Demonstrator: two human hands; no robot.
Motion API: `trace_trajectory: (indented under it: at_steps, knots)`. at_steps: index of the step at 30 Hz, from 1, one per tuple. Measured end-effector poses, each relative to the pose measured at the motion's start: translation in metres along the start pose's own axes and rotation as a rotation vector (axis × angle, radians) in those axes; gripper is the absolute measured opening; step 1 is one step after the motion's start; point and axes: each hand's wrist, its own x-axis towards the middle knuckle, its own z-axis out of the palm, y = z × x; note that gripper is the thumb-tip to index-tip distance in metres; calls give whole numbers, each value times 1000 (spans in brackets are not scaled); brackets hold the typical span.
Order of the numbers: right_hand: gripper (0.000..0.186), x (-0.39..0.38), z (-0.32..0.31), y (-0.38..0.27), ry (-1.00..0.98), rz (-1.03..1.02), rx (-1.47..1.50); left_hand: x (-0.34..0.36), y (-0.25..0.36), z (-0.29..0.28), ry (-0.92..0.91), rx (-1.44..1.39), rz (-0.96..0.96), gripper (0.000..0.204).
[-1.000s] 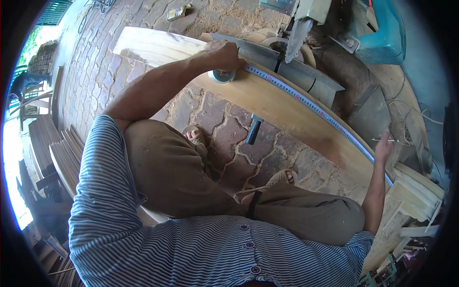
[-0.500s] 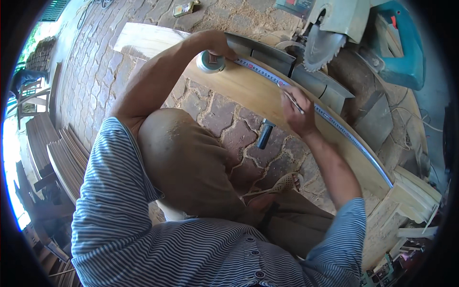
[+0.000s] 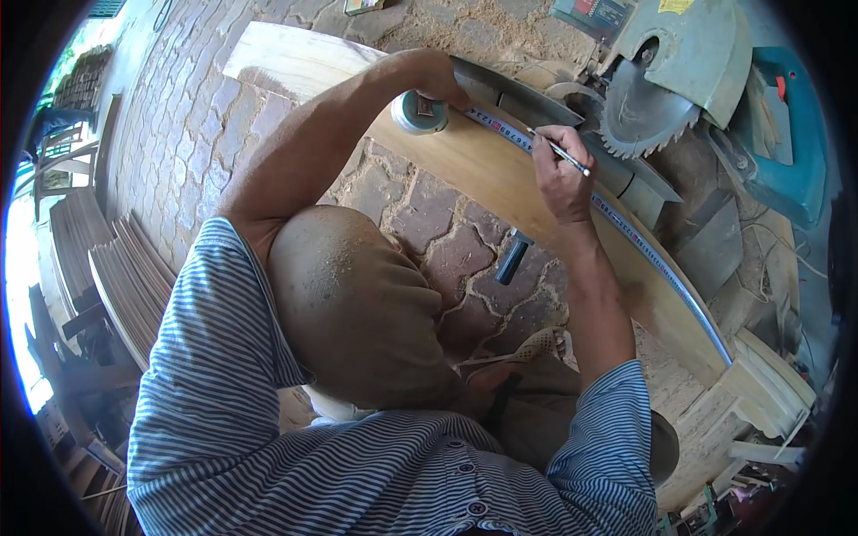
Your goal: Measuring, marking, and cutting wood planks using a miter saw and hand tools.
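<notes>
Head view: right hand (image 3: 563, 179) pinches a pencil (image 3: 573, 161); left hand (image 3: 436, 75) beside tape measure (image 3: 417, 113), finger closure unclear.

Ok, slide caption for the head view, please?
Left hand at the tape on a board, right hand holding a pencil, saw blade beyond.

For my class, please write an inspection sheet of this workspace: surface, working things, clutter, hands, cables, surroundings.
Surface: long wooden board above brick paving.
Working things: tape measure, blade extended along the board; pencil.
Clutter: sawdust on the paving; wood pieces at right.
Hands: left hand by the tape's case, exact grip unclear; right hand holds the pencil.
Cables: thin pale cable at far right.
Surroundings: exposed circular saw blade beyond the board; stacked slats at left.
</notes>
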Motion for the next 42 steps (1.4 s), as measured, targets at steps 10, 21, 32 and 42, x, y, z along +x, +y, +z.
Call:
trace_trajectory:
  at_steps: [10, 21, 32, 42]
  knots:
    - [11, 5, 0, 6, -99, 120, -34, 1, 0, -2, -44, 22, -7, 68]
    - [10, 4, 3, 9, -105, 159, -12, 2, 2, -2, -28, 40, -12, 69]
    - [10, 4, 5, 9, -89, 133, -60, 1, 1, -3, -36, 19, -11, 62]
    - [10, 1, 8, 8, -43, 47, -55, -1, 0, 1, 5, 36, 12, 64]
